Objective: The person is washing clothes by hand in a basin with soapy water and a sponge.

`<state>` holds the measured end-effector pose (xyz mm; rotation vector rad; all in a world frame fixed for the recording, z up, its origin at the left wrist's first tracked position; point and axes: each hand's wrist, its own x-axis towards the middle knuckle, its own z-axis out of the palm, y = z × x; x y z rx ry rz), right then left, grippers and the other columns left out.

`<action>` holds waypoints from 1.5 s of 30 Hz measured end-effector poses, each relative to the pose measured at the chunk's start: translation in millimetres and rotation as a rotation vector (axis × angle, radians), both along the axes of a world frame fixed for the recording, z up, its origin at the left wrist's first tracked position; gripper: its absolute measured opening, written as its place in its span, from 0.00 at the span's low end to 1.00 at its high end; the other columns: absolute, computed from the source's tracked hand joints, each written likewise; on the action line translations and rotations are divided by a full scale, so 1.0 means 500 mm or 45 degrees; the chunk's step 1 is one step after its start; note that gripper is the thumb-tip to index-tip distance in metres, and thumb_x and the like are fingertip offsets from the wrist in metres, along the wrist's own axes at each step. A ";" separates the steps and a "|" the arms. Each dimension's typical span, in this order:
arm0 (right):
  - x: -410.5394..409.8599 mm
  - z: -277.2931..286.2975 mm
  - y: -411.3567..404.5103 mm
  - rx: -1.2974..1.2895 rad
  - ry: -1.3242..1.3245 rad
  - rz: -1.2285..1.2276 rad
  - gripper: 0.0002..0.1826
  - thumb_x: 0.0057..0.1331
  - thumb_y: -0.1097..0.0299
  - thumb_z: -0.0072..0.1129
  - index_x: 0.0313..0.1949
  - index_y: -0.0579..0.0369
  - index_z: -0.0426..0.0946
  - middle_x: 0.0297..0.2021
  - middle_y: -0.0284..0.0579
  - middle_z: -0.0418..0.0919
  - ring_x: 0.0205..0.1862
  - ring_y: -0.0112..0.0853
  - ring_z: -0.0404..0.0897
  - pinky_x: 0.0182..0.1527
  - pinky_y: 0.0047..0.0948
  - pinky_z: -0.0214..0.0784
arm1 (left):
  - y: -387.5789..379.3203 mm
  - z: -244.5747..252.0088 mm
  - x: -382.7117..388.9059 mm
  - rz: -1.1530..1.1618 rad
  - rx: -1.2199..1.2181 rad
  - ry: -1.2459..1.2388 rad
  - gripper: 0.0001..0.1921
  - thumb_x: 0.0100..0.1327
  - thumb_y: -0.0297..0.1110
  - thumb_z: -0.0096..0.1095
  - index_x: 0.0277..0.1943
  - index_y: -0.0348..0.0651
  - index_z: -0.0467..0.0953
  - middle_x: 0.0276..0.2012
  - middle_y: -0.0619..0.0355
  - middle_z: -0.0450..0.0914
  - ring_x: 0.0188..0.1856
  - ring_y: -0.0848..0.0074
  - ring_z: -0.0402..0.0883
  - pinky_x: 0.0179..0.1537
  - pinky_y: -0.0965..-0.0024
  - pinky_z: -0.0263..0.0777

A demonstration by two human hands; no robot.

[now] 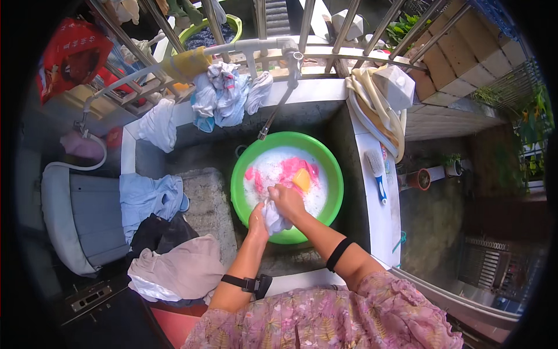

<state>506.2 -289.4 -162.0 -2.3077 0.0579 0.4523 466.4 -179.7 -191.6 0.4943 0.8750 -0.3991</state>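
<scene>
Both my hands grip a wet white cloth point(275, 219) over the near side of a green plastic basin point(240, 174). My left hand point(258, 221) holds the cloth from the left. From above, my right hand point(287, 201) has its fingers closed on the cloth's upper part. White suds point(272, 162) fill the basin around a bright pink cloth point(295, 168). On that pink cloth rests a yellow piece point(301, 179), perhaps a bar of soap. The parts of the white cloth inside my fingers are hidden.
A metal faucet spout point(273, 115) hangs over the basin's far rim. Light blue garments point(150, 196) and a beige garment point(183, 264) lie on the left. A scrub brush point(376, 174) lies on the right tiled ledge point(383, 231), near draped cream cloth point(370, 100). White laundry point(226, 94) hangs behind.
</scene>
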 end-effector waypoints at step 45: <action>-0.061 -0.302 -0.151 0.043 0.463 -0.215 0.12 0.52 0.70 0.50 0.37 0.57 0.73 0.27 0.47 0.75 0.29 0.38 0.76 0.35 0.37 0.69 | -0.009 0.016 0.015 -0.801 0.473 -0.135 0.30 0.57 0.41 0.56 0.62 0.46 0.56 0.60 0.49 0.53 0.62 0.61 0.53 0.59 0.59 0.53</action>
